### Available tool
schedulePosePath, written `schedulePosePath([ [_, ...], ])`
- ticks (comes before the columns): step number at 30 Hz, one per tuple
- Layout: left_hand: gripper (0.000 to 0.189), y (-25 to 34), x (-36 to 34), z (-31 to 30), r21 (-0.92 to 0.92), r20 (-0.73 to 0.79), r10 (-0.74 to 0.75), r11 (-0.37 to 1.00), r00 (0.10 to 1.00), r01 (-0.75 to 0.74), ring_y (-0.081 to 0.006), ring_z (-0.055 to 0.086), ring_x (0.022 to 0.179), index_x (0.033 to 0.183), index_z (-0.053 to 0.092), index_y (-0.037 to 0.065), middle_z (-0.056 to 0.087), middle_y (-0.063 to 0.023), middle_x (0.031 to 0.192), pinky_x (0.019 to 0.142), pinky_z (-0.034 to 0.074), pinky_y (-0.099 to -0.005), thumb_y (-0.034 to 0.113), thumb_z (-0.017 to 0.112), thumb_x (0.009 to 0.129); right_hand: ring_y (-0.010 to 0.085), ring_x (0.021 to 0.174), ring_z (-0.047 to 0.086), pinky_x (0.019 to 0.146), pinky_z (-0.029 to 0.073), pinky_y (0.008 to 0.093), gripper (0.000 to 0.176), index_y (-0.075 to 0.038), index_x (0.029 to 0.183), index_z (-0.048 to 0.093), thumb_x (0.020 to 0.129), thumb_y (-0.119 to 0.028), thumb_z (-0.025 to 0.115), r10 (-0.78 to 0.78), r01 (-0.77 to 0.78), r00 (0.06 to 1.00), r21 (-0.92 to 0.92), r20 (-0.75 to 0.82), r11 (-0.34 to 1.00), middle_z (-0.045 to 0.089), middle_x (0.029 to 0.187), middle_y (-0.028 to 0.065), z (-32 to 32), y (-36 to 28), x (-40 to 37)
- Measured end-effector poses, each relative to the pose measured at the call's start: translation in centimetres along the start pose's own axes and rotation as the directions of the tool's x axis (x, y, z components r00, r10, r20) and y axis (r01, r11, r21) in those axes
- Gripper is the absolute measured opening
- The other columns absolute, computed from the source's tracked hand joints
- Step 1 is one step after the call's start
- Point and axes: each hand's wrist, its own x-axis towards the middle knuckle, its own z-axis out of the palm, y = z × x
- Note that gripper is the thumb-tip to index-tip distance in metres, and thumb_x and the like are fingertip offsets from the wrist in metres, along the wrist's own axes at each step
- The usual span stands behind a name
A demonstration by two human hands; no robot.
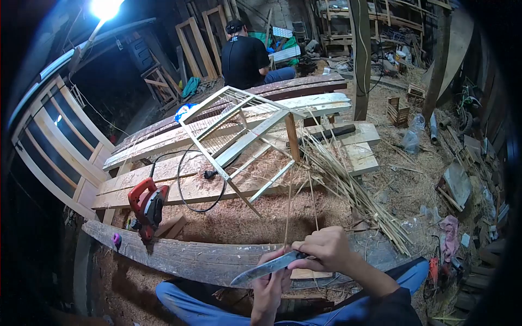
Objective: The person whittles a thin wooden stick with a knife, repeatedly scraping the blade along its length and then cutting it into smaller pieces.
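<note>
The right hand [326,247] is closed around a knife [261,270], its blade pointing left above the weathered plank [190,258]. The left hand [272,285] pinches a thin bamboo strip [286,217] against the blade. A red power planer [147,206] lies further left, its lettering too small to read.

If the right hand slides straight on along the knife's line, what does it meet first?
Probably the left hand, which grips a thin strip right beside the right hand; the knife blade crosses just over it. Depth is unclear.
</note>
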Motion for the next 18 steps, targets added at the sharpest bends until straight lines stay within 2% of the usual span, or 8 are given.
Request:
schedulePosePath([
  [4, 0.032, 0.5, 0.0, 0.8, 0.044, 0.080, 0.072, 0.996, 0.994, -0.075, -0.0009, 0.034, 0.054, 0.135, 0.052, 0.001, 0.048, 0.0028, 0.074, 0.043, 0.024, -0.0179, 0.012, 0.053, 0.105, 0.0153, 0.048, 0.054, 0.045, 0.040, 0.0306, 0.041, -0.012, 0.089, 0.075, 0.082, -0.053, 0.073, -0.005, 0.005, 1.000, 0.014, -0.018, 1.000, 0.055, 0.059, -0.0019, 0.1, 0.0, 0.1],
  [6, 0.031, 1.5, -0.4, 1.7, 0.072, 0.136, 0.112, 0.990, 0.984, -0.123, -0.0008, 0.033, 0.053, 0.135, 0.053, 0.000, 0.047, 0.0032, 0.073, 0.043, 0.024, -0.0181, 0.011, 0.052, 0.105, 0.0179, 0.047, 0.055, 0.043, 0.039, 0.0320, 0.041, -0.010, 0.084, 0.074, 0.075, -0.049, 0.080, 0.014, -0.014, 0.999, 0.001, -0.040, 1.000, 0.056, 0.057, -0.0004, -0.1, 0.0, 0.0],
  [10, 0.029, 1.8, -0.4, 1.0, 0.011, 0.075, -0.087, 0.996, 0.993, 0.086, -0.0008, 0.030, 0.049, 0.131, 0.054, 0.001, 0.042, 0.0051, 0.068, 0.041, 0.022, -0.0189, 0.014, 0.050, 0.106, 0.0146, 0.047, 0.056, 0.043, 0.039, 0.0303, 0.039, -0.011, 0.082, 0.074, 0.077, -0.049, 0.079, 0.041, -0.042, 0.999, -0.065, -0.025, 0.997, 0.057, 0.057, -0.0010, -1.1, 0.6, 0.1],
  [12, 0.028, 2.6, -0.4, 0.2, -0.014, 0.045, -0.152, 0.988, 0.987, 0.153, -0.0008, 0.029, 0.047, 0.129, 0.055, 0.001, 0.040, 0.0057, 0.067, 0.039, 0.021, -0.0193, 0.015, 0.050, 0.106, 0.0162, 0.046, 0.055, 0.043, 0.039, 0.0322, 0.039, -0.012, 0.083, 0.074, 0.086, -0.051, 0.073, 0.099, -0.103, 0.994, -0.083, -0.046, 0.991, 0.055, 0.055, -0.0001, -1.1, 1.4, -0.3],
  [14, 0.024, 5.3, -0.9, -1.3, 0.011, 0.006, -0.032, 0.999, 0.999, 0.032, -0.0016, 0.030, 0.048, 0.125, 0.056, 0.002, 0.040, 0.0046, 0.066, 0.042, 0.022, -0.0201, 0.012, 0.053, 0.104, 0.0182, 0.049, 0.059, 0.045, 0.042, 0.0321, 0.043, -0.010, 0.080, 0.073, 0.088, -0.053, 0.070, 0.358, -0.378, 0.872, 0.006, -0.335, 0.926, 0.061, 0.060, 0.0030, -2.0, 4.6, -0.5],
  [16, 0.024, 6.5, -1.0, -3.3, 0.052, -0.126, 0.110, 0.993, 0.986, -0.104, -0.0022, 0.027, 0.047, 0.125, 0.057, 0.004, 0.039, 0.0053, 0.065, 0.042, 0.022, -0.0203, 0.013, 0.053, 0.103, 0.0202, 0.051, 0.062, 0.047, 0.046, 0.0313, 0.045, -0.009, 0.078, 0.073, 0.089, -0.052, 0.070, 0.410, -0.539, 0.821, -0.300, -0.398, 0.787, 0.065, 0.063, 0.0055, -6.4, 5.0, -0.8],
  [17, 0.024, 6.5, -0.6, -3.9, 0.025, -0.121, 0.149, 0.989, 0.981, -0.147, -0.0026, 0.029, 0.050, 0.126, 0.058, 0.005, 0.041, 0.0043, 0.068, 0.042, 0.023, -0.0200, 0.014, 0.054, 0.103, 0.0202, 0.051, 0.062, 0.047, 0.046, 0.0313, 0.045, -0.009, 0.078, 0.073, 0.089, -0.052, 0.070, 0.409, -0.533, 0.826, -0.299, -0.388, 0.792, 0.065, 0.063, 0.0055, -5.9, 4.7, -0.6],
  [18, 0.024, 6.0, -0.4, -4.0, 0.018, -0.134, 0.145, 0.989, 0.980, -0.144, -0.0026, 0.029, 0.050, 0.126, 0.058, 0.005, 0.041, 0.0043, 0.068, 0.042, 0.023, -0.0200, 0.014, 0.054, 0.103, 0.0206, 0.051, 0.063, 0.047, 0.046, 0.0311, 0.045, -0.009, 0.078, 0.072, 0.089, -0.052, 0.069, 0.360, -0.443, 0.865, -0.194, -0.350, 0.875, 0.065, 0.063, 0.0055, -4.9, 4.0, -0.6],
])
